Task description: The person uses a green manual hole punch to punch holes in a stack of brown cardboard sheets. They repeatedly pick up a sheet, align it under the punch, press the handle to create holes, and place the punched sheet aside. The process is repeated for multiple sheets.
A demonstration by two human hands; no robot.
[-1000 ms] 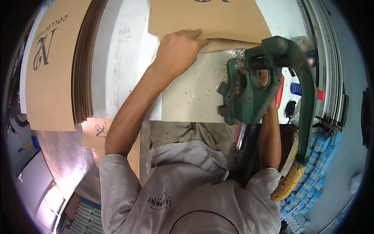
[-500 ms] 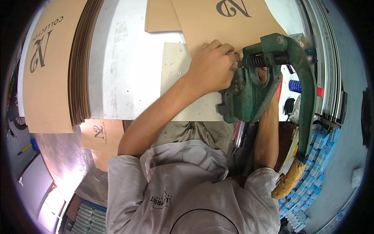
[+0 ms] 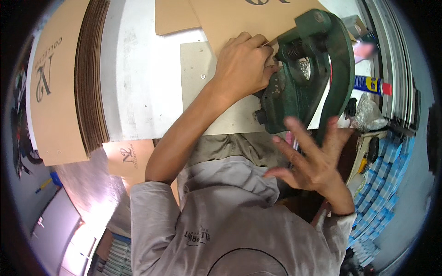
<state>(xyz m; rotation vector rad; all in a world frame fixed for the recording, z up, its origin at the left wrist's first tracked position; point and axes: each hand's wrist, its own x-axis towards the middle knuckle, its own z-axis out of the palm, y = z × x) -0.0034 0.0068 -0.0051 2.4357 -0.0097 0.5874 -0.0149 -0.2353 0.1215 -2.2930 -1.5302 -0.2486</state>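
A green hand press point(image 3: 294, 101) with a long curved lever point(image 3: 346, 69) stands at the table's front edge. My left hand point(image 3: 244, 66) is beside its jaw, thumb and fingers closed on the near corner of a brown printed card sheet point(image 3: 221, 23). The jaw hides where that corner ends. Just in front of the press, my right hand point(image 3: 313, 161) is spread wide and empty, slightly smeared by motion. It overlaps the lever's lower end, and I cannot tell whether it touches. One small metal ring point(image 3: 202, 76) lies on a grey board point(image 3: 195, 99) left of my left hand.
A tall stack of brown printed card sheets point(image 3: 60, 87) stands on the left of the white table point(image 3: 138, 73). More brown card point(image 3: 177, 18) lies at the back. A blue spray can with a red cap point(image 3: 370, 85) and a clear plastic bag point(image 3: 368, 112) are right of the press.
My right hand has come from behind the press to its near side, fingers spreading. The lever's lower end has swung inward. My left hand keeps hold of the card sheet. The view has shifted a little.
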